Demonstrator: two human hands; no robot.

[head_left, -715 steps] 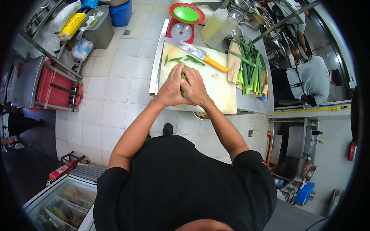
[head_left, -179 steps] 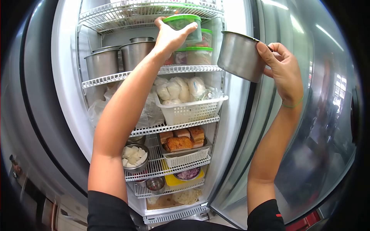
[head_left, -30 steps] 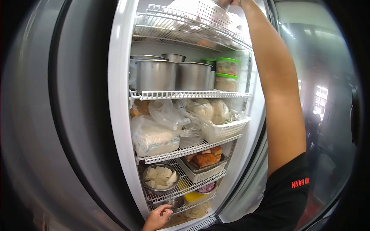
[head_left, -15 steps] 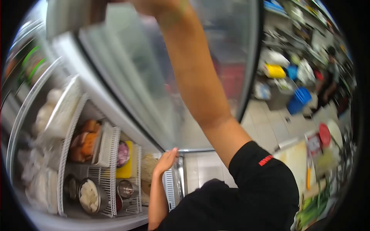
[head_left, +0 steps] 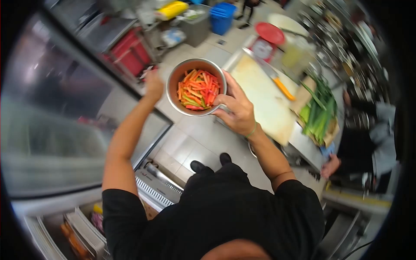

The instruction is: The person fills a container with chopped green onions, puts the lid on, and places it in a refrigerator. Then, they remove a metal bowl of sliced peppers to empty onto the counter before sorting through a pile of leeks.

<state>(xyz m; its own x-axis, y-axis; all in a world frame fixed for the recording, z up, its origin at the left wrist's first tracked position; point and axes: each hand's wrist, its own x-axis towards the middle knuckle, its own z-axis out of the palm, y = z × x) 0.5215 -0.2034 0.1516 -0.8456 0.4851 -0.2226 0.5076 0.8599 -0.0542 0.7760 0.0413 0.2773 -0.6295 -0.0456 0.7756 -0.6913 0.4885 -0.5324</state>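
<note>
My right hand point(head_left: 237, 104) grips a round metal container point(head_left: 171, 93) by its rim, thumb over the edge. Inside lie thin red, orange and green vegetable strips point(head_left: 197, 89), which look like cut peppers. My left arm stretches across the glass fridge door point(head_left: 56, 117). At the door's outer edge is my left hand point(head_left: 153, 86), its fingers smeared by motion. Below and to the left, part of the fridge shelving point(head_left: 82, 225) shows with food on it.
On the right, a counter holds a white cutting board point(head_left: 260, 97), an orange-handled knife point(head_left: 284, 89), green leeks point(head_left: 320, 112) and a red-topped scale point(head_left: 269, 34). Another person's hand point(head_left: 331, 166) is at the counter's far right. A blue bin point(head_left: 222, 18) stands on the floor behind.
My view has swung right, away from the fridge shelves. My right hand has come down from high up and holds the container before me. My left hand has moved up along the door.
</note>
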